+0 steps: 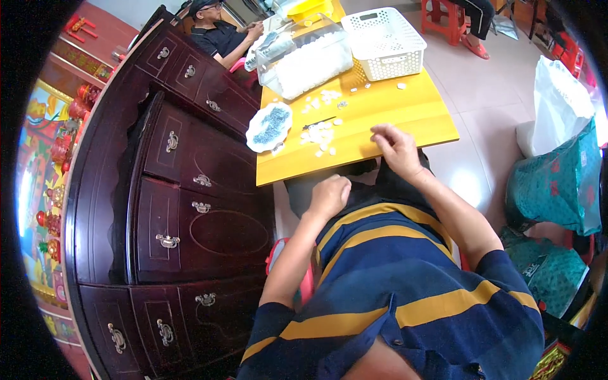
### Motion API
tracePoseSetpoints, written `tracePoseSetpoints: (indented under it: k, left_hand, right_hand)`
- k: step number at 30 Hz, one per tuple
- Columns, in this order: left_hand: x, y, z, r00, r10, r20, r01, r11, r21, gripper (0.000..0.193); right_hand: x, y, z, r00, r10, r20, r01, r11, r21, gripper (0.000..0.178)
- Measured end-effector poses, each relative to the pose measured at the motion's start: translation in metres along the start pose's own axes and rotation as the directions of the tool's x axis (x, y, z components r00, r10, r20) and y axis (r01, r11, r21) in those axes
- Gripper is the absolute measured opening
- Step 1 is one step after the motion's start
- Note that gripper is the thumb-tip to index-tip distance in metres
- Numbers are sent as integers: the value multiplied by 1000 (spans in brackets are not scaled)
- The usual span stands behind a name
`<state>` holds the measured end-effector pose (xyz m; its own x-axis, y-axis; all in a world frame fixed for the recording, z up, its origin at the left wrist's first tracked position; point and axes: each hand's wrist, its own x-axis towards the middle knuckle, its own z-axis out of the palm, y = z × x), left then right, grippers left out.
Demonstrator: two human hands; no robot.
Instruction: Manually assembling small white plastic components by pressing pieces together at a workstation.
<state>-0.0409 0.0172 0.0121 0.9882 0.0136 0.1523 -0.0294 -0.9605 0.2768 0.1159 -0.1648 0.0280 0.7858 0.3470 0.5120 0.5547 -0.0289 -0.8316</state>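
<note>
Yellow bench bears loose white pieces, best pinched lightly. My left hand and right hand curl; I can't tell if gripping.

Room right of pieces — basket beyond

A smooth, softly glossy, wood-look worktop carries a perforated white plastic basket at its right edge. Past its left edge, dark, polished wooden drawers bear shiny metal handles.
</note>
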Motion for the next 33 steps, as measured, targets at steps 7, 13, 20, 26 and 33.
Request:
tracePoseSetpoints:
  k: [7, 13, 20, 26, 33]
  left_hand:
    - [37, 3, -51, 893, -48, -448, -28, 987, -161, 9]
    - [79, -6, -27, 889, 134, -439, -91, 989, 118, 9]
    - [79, -25, -33, 841, 115, -528, -71, 992, 103, 9]
    - [42, -24, -35, 885, -7, -465, 24, 999, 31, 11]
    - [37, -22, -22, 875, 67, -479, -22, 995, 99, 14]
  right_hand:
    - [-10, -12, 9, 983, 10, 182, -3, 999, -37, 12]
    - [-10, -7, 10, 985, 36, 169, -28, 998, -53, 12]
    - [-9, -2, 10, 988, 23, 153, -11, 997, -75, 14]
    - [-8, -1, 8, 981, 89, 174, -80, 995, -56, 14]
    - [-11, -5, 15, 984, 62, 168, -61, 998, -11, 14]
